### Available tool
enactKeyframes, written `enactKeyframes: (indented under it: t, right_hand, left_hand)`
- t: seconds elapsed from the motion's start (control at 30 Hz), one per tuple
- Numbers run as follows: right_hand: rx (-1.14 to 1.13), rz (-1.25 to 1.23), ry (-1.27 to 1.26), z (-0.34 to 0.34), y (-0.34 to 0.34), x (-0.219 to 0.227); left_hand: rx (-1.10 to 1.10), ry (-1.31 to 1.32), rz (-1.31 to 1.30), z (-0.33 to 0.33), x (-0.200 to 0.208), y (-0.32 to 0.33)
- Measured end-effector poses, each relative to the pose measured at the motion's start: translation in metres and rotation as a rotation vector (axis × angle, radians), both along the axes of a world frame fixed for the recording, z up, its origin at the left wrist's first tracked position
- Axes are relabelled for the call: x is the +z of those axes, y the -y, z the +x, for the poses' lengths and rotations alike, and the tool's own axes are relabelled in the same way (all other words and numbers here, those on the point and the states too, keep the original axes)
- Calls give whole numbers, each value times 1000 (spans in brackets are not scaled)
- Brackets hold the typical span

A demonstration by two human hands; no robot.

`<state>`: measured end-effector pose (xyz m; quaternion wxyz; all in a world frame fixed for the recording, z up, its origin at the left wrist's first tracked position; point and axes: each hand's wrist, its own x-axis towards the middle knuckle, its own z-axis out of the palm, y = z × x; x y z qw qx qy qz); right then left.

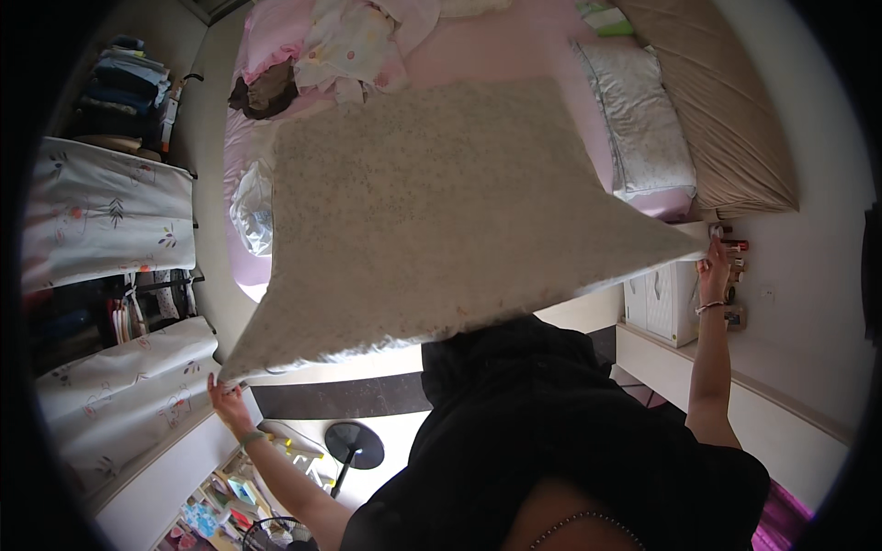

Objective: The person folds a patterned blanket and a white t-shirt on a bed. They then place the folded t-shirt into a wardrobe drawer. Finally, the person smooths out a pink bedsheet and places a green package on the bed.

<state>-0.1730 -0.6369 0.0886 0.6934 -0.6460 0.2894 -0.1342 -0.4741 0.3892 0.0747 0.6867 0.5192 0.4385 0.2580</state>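
Observation:
A large pale beige quilt (413,211) with a fine speckled pattern is stretched out in front of me. Its far part lies over the bed (496,41), while its near edge hangs raised between my arms. My left hand (227,402) pinches the near left corner, out to the side. At the opposite corner, pulled to a long point, my right hand (712,274) is closed on the cloth. The quilt covers much of the pink bed sheet.
A patterned pillow (643,124) rests on the bed's right, by a brown padded headboard (721,101). Rumpled bedding (354,46) and a white bundle (252,209) lie at the left. A white bedside cabinet (660,298) stands right, curtained shelves (115,216) left.

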Motion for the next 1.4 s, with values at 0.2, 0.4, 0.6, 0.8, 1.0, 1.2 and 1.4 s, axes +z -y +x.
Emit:
enactKeyframes:
  t: [0.2, 0.4, 0.6, 0.8, 1.0, 1.2, 1.4]
  right_hand:
    - [78, -8, -90, 0, 6, -23]
    - [131, -103, -84, 115, -17, -11]
    - [50, -275, -193, 264, -86, -12]
    - [112, -333, -292, 391, -143, -82]
    - [52, -221, -311, 490, -155, -181]
    - [30, -132, -283, 559, -168, -265]
    - [32, -204, -241, 606, -163, -288]
  left_hand:
    - [-33, -164, 49, -18, 1, 14]
    - [-192, -216, 147, 104, 40, -41]
    - [-284, -311, 104, 302, 9, -111]
    - [-359, -338, 50, 452, -77, -215]
    - [-433, -540, 132, 607, -173, -265]
    - [-542, -564, 255, 679, -218, -290]
    - [-489, -646, 125, 708, -264, -283]
